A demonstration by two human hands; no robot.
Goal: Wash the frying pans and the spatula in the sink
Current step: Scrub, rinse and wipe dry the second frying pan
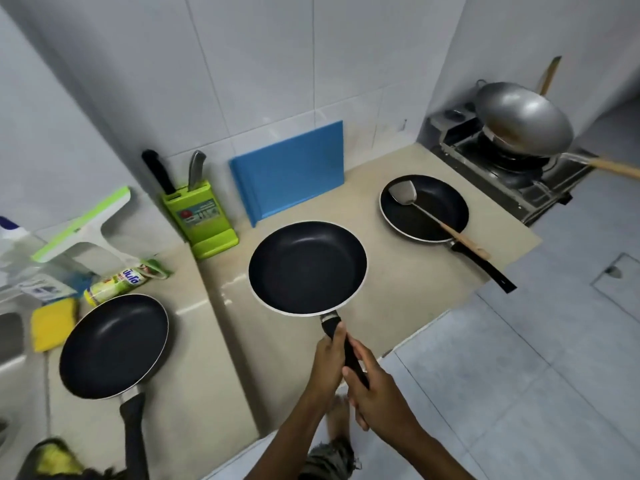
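We hold the middle frying pan [307, 268] by its handle [330, 323], both hands clamped round it — left hand [327, 358] nearer the bowl, right hand [375, 389] behind — near the worktop's [398, 282] front edge. The handle points back at us, and the sink [10, 334] lies leftward, past the left frying pan [114, 344].

blue cutting board [291, 171]: smooth matt plastic. front frying pan [307, 268], left frying pan [114, 344] and right frying pan [424, 207], placed so from the board: dark non-stick coating, satin sheen, pale metal rims. spatula [426, 216] in right frying pan: shiny metal blade, bare wood handle. knife block [204, 220] left of board: glossy green plastic. wok [523, 117] far right of board: grey metal, soft sheen. countertop [398, 282]: glossy beige.
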